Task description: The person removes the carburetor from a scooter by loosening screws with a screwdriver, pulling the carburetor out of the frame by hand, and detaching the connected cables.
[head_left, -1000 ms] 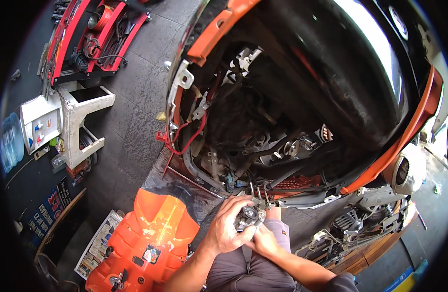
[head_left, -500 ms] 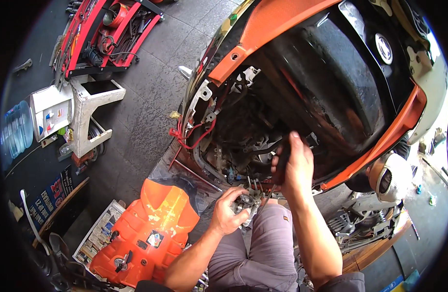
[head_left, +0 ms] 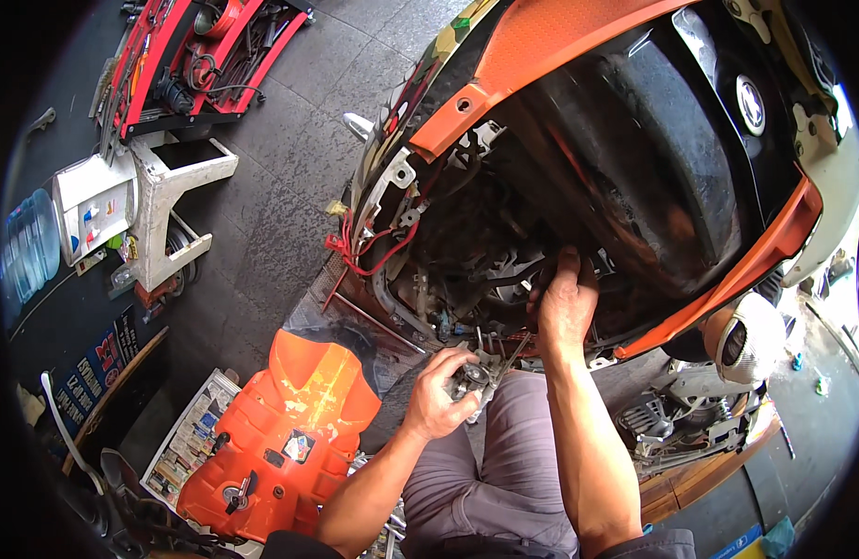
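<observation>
My left hand point(head_left: 435, 402) is closed around a small metal mechanical part point(head_left: 474, 375) with a round top, just below the open scooter body point(head_left: 481, 90). My right hand point(head_left: 566, 303) is raised to the right of it, at the dark interior, its fingers curled; what they grip is hidden in shadow. A thin cable or rod point(head_left: 519, 346) runs between the held part and my right hand. Red wires point(head_left: 383, 258) hang along the left side of the opening.
A loose orange plastic panel point(head_left: 294, 447) lies at lower left. A red tool cart point(head_left: 145, 88), white stand point(head_left: 164, 238) and water jug point(head_left: 33, 252) stand along the left. A metal engine assembly point(head_left: 672, 424) sits on a wooden bench point(head_left: 704, 480) at lower right.
My right hand has moved up from beside my left hand to the scooter's opening. My left hand has shifted slightly upward with the metal part.
</observation>
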Demonstrator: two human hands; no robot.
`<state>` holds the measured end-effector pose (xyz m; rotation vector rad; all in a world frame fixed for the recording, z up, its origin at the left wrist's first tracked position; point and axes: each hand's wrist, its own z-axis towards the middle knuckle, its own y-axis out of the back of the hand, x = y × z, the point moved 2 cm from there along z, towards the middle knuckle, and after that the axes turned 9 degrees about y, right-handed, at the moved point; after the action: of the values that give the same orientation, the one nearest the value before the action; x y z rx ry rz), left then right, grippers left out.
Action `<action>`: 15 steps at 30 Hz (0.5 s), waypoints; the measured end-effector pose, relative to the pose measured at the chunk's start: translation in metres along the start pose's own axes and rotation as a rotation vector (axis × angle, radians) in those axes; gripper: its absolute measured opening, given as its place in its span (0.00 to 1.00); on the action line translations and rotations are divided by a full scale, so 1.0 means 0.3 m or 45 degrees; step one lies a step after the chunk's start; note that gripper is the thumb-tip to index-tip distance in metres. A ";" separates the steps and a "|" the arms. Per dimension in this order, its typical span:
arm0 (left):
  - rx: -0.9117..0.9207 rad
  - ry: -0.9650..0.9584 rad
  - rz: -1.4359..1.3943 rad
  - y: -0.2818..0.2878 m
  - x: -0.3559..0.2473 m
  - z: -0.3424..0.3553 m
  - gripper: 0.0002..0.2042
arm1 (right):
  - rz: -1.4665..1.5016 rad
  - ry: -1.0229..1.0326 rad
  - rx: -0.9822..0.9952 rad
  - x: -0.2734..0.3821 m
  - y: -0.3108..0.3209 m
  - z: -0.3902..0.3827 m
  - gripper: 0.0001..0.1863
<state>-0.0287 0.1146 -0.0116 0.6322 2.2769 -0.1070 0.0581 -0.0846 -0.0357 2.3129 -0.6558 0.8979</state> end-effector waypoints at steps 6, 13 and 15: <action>-0.008 -0.009 0.000 0.007 -0.007 -0.002 0.23 | -0.017 0.001 0.010 0.010 0.010 -0.021 0.20; -0.015 -0.032 -0.003 0.008 -0.008 -0.004 0.22 | 0.006 -0.030 0.021 0.016 0.015 -0.029 0.20; -0.013 -0.039 0.003 0.007 -0.002 -0.002 0.22 | -0.016 0.011 -0.005 0.012 0.010 -0.033 0.19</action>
<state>-0.0279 0.1164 -0.0105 0.6237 2.2460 -0.1029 0.0544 -0.0811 -0.0259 2.3057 -0.6377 0.8998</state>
